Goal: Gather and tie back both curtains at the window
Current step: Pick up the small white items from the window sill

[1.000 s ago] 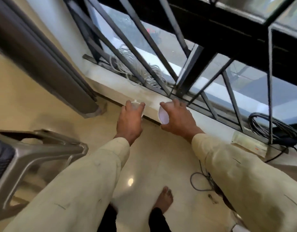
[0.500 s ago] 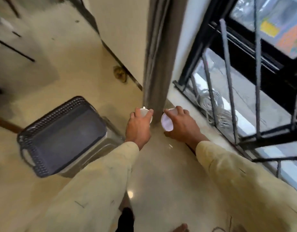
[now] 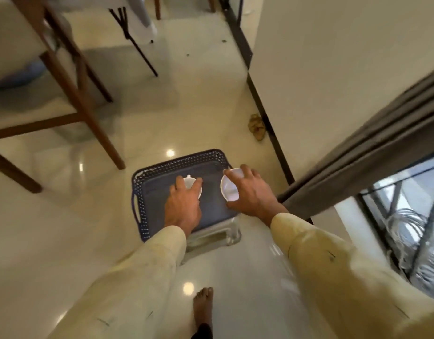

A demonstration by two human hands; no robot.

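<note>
- While the view has swung away from the window since a moment ago, both hands are still held out in front, now seen above the blue tray [image 3: 147, 231] and not beside the curtain.
- The left hand [image 3: 184, 206] is closed around a small white round piece [image 3: 190, 183], which is pinched between the thumb and fingers.
- The right hand [image 3: 252, 194] is wrapped around a second white round piece [image 3: 229, 189], and its hollow side is turned toward the camera.
- The two white pieces are kept a little apart, just as they were half a second ago.
- The grey curtain [image 3: 372, 152] is now seen at the right, hanging loose and not tied, well apart from the left hand and near the right wrist.
- Only one curtain can be seen.
- The window [image 3: 411, 231] with its dark bars has been pushed to the right edge, where much less of it is shown than before.
- The tray, which was off to the left before, is now seen in the middle, set on a clear stool [image 3: 211, 238] on the shiny floor [image 3: 52, 241].
- A wooden chair [image 3: 71, 77] has come into view at the upper left.
- A bare foot [image 3: 203, 307] is seen at the bottom.
</note>
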